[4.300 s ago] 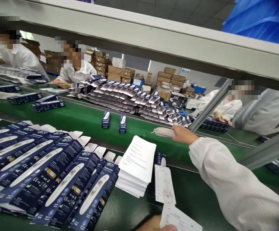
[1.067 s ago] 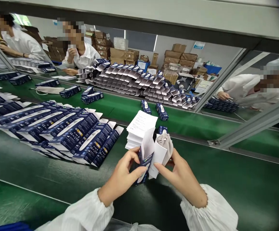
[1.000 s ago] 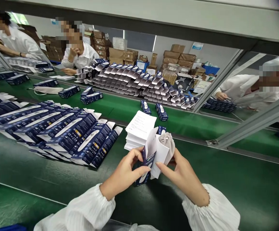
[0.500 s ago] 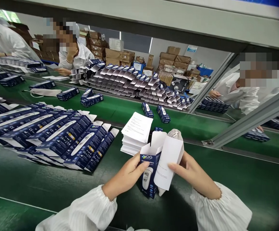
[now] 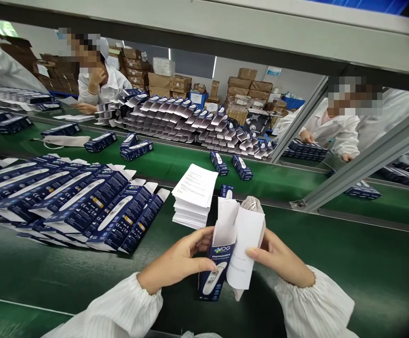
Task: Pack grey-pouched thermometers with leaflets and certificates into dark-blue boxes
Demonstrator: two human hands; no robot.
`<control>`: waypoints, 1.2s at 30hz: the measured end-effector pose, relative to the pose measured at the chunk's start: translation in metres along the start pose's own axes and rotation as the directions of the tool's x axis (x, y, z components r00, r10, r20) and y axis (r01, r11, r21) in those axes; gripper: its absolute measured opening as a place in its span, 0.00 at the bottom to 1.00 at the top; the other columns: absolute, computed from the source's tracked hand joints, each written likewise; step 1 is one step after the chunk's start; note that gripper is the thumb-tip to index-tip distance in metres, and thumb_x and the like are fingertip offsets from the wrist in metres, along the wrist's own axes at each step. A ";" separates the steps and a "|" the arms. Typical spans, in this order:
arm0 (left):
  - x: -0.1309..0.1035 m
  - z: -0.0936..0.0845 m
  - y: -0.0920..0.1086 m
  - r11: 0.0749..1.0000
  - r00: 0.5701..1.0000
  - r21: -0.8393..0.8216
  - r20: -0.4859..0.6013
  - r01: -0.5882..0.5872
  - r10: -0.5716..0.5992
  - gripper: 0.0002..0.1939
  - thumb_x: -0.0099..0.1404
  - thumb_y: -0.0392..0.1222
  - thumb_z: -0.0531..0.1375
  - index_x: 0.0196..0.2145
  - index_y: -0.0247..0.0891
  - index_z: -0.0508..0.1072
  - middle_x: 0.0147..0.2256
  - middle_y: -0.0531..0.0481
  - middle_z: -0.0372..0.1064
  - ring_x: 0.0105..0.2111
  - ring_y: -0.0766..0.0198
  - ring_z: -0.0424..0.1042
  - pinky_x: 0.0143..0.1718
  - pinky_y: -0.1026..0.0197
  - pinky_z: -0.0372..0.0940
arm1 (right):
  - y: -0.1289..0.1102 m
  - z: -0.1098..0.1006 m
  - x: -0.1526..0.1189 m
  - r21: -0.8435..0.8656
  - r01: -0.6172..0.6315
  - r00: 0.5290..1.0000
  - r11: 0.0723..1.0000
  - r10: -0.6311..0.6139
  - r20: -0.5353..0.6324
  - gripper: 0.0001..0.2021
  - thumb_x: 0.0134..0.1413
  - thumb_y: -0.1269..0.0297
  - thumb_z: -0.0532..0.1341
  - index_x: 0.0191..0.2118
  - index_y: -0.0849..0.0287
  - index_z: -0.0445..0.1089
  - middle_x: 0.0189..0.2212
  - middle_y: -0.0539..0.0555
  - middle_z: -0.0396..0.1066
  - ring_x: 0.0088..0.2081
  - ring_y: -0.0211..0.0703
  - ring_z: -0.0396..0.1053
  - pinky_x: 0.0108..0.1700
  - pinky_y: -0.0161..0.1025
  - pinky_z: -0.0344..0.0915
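One carton (image 5: 212, 282) in our left hand (image 5: 181, 257) over green bench (image 5: 348, 267), long axis near-upright, mouth up, top leaning right; our right hand (image 5: 283, 256) grips white sheet (image 5: 245, 239) and pouch (image 5: 251, 203) just beside it.

Here we go, we catch VOG, with Thermomètre right beneath it, on the held carton (image 5: 215, 279), out over the counter (image 5: 331, 239)! And there's VOG once more, on a carton lying in the row (image 5: 118, 217) left of the paper stack (image 5: 194, 192) by the counter's far edge, though that stack's lines and the held sheet's (image 5: 245, 241) are too small for us.
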State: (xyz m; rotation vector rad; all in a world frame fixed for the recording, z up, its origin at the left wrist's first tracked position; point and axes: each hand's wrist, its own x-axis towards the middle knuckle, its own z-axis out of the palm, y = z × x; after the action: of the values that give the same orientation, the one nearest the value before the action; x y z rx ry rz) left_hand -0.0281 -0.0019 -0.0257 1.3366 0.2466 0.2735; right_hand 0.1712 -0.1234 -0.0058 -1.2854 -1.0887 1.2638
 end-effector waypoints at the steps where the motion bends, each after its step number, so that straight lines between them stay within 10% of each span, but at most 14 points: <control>1: 0.001 0.001 -0.002 1.000 0.999 -0.005 -0.032 0.008 -0.008 0.29 0.56 0.37 0.62 0.54 0.43 0.59 0.53 0.48 0.60 0.52 0.58 0.62 0.54 0.53 0.57 | -0.001 0.000 0.000 0.000 -0.003 1.000 1.000 0.003 0.013 0.21 0.51 0.62 0.61 0.51 0.55 0.59 0.48 0.55 0.66 0.49 0.49 0.65 0.49 0.46 0.64; 13: 0.011 0.015 -0.015 0.843 0.869 0.537 -0.423 0.011 0.258 0.24 0.57 0.41 0.61 0.49 0.51 0.58 0.47 0.56 0.63 0.48 0.63 0.62 0.49 0.60 0.58 | -0.040 -0.015 0.013 0.023 0.158 0.948 0.987 -0.145 -0.283 0.19 0.49 0.57 0.62 0.47 0.55 0.63 0.46 0.56 0.68 0.47 0.51 0.67 0.43 0.45 0.68; 19: 0.014 0.023 -0.026 0.707 0.810 0.707 -0.409 -0.009 0.420 0.24 0.59 0.45 0.59 0.51 0.47 0.55 0.45 0.51 0.61 0.45 0.61 0.62 0.46 0.58 0.58 | -0.057 0.021 0.025 -0.352 0.184 0.802 0.918 -0.347 -0.487 0.19 0.47 0.56 0.63 0.45 0.56 0.62 0.41 0.56 0.70 0.41 0.48 0.69 0.39 0.42 0.69; 32: 0.019 0.032 -0.003 0.664 0.770 0.734 -0.340 -0.141 0.540 0.23 0.61 0.40 0.55 0.53 0.41 0.53 0.48 0.46 0.56 0.49 0.59 0.58 0.50 0.57 0.55 | -0.027 0.055 0.023 -0.710 0.081 0.813 0.700 -0.459 -0.359 0.19 0.52 0.57 0.58 0.50 0.55 0.59 0.47 0.57 0.63 0.50 0.51 0.60 0.49 0.48 0.60; 36: 0.020 0.028 0.009 0.710 0.810 0.692 -0.339 -0.130 0.478 0.18 0.63 0.40 0.53 0.50 0.41 0.57 0.44 0.48 0.59 0.46 0.62 0.60 0.47 0.60 0.57 | -0.045 0.046 0.020 -0.754 0.202 0.745 0.625 -0.598 -0.296 0.18 0.53 0.57 0.58 0.49 0.55 0.61 0.53 0.57 0.57 0.55 0.51 0.55 0.51 0.48 0.59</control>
State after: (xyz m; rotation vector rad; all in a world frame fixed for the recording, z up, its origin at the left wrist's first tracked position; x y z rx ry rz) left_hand -0.0006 -0.0190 -0.0111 1.9931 0.5895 0.9078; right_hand 0.1282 -0.0964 0.0386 -1.6474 -1.3836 0.0619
